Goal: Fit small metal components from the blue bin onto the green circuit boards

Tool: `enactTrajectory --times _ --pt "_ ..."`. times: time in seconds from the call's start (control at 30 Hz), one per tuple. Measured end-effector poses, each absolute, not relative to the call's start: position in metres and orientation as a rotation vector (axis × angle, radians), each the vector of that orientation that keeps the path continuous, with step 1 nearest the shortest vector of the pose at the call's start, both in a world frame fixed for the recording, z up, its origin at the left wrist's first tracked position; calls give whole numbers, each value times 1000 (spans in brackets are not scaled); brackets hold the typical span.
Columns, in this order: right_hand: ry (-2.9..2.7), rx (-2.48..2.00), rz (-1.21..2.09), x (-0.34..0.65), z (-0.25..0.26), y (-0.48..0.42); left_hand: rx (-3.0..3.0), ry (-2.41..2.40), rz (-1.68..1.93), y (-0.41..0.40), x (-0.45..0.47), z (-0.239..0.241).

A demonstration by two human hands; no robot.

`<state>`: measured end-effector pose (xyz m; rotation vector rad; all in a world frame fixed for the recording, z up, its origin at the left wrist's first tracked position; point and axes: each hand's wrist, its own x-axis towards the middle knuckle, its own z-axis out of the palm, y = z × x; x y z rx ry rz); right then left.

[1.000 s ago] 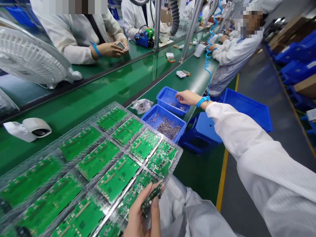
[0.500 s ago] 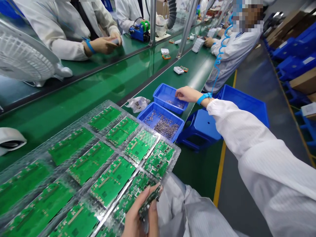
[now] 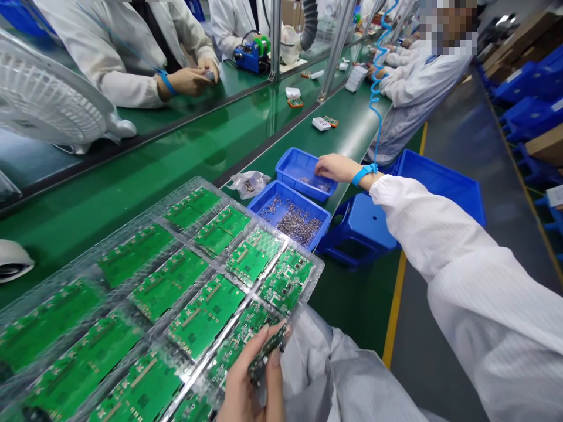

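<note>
1. One small circuit board (image 3: 267,356) at 6 o'clock, clamped in the left hand (image 3: 246,381), tilted, with the fingers (image 3: 275,375) closed on its edges.
2. Right hand (image 3: 336,168) at 1 o'clock, arm outstretched, fingers (image 3: 320,168) loosely together at one small blue bin (image 3: 299,153); any hold on its metal parts impossible to tell.
3. Twelve green circuit boards (image 3: 204,316) in one clear blister tray (image 3: 319,266), 9 to 12 o'clock, touching the left hand.
4. One larger blue bin (image 3: 281,190) at 12 o'clock, heaped with countless silver parts, just beside the small bin.
5. On the green bench (image 3: 145,181): one white fan (image 3: 53,97), 10 o'clock. Beyond: blue stool (image 3: 358,225), 1 o'clock; co-worker (image 3: 422,99), 1 o'clock.
</note>
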<state>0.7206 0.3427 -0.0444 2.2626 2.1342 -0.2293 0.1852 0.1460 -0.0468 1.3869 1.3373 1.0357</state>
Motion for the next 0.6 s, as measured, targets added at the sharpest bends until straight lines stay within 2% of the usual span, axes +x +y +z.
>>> enactTrajectory --times 0.33,0.5,0.6 --pt "2042 2265 -206 711 -47 342 1397 1280 1100 149 188 -48" --pt "1999 2305 -39 705 -44 345 1408 1315 1077 147 187 -48" --pt "1993 2320 -50 703 -43 347 1416 1304 1069 147 186 -48"
